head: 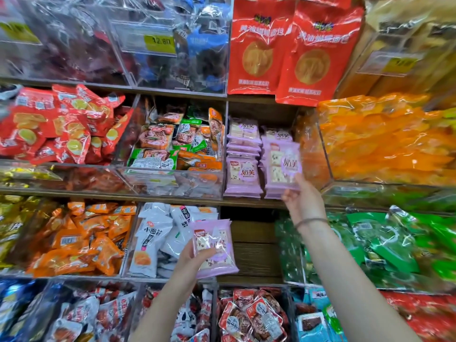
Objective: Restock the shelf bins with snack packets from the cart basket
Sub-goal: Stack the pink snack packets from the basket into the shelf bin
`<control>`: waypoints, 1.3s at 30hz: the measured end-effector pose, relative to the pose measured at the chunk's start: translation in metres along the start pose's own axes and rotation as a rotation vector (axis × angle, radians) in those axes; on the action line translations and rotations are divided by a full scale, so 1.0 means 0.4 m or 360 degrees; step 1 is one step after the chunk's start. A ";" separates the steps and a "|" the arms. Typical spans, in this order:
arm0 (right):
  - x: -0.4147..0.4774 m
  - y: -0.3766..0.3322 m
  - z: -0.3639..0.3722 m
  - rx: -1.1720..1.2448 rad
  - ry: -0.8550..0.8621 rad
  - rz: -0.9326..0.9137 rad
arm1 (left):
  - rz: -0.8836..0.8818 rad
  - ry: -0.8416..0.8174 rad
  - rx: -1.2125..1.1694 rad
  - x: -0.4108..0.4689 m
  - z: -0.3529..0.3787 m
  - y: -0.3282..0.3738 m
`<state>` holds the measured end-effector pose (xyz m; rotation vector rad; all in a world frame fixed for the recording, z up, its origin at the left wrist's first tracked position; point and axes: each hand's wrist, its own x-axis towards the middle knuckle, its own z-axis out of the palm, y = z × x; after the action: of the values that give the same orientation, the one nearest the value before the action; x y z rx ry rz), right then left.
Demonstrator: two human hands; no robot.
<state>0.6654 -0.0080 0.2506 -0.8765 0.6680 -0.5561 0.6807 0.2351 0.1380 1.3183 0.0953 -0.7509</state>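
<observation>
shelf unit [254, 255]: brown wood, several tiers. It fills my whole view, and one compartment shows bare back boards.
clear acrylic bins [172, 183]: boxy, transparent, set side by side on each tier and packed with snacks.
big red foil bags [291, 50]: two, standing upright on the top tier with a round golden print.
orange wrapped packets [385, 144]: heaped in the bin at far right on the middle tier.
green wrapped packets [385, 245]: in the bin one tier below the orange ones.
pink packet stacks [243, 169]: two neat piles of flat pink plastic packets in the open middle-tier slot, left of the orange bin.
right hand [304, 201]: raised to the pink slot and pinching the upper pink packet by its bottom edge.
left hand [195, 257]: lower down. Thumb across the front and fingers behind, gripping the lower pink packet.
upper pink packet [283, 164]: flat glossy plastic, upright at the front of the right pile. I can't tell if it touches the pile.
lower pink packet [214, 245]: same kind, tilted, held before the white-packet bin. I can't tell if there's more than one.
yellow price label [160, 41]: on a top bin, reads 12.80.
thin wrist band [311, 221]: on the right wrist.
</observation>
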 end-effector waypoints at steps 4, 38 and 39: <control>0.114 -0.029 0.101 0.0019 0.0125 -0.0018 | -0.0017 0.0032 0.0087 0.002 -0.013 -0.005; -0.194 0.303 -0.071 -0.1661 -0.0693 0.0171 | 0.0026 -0.0014 0.0155 0.020 -0.019 -0.033; -0.194 0.310 -0.068 -0.1657 -0.0663 0.0169 | 0.0018 -0.0011 0.0117 0.018 -0.018 -0.029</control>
<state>0.6146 0.0964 0.1575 -1.8506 0.5964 0.1330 0.6823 0.2377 0.1229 1.3850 0.0550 -0.7557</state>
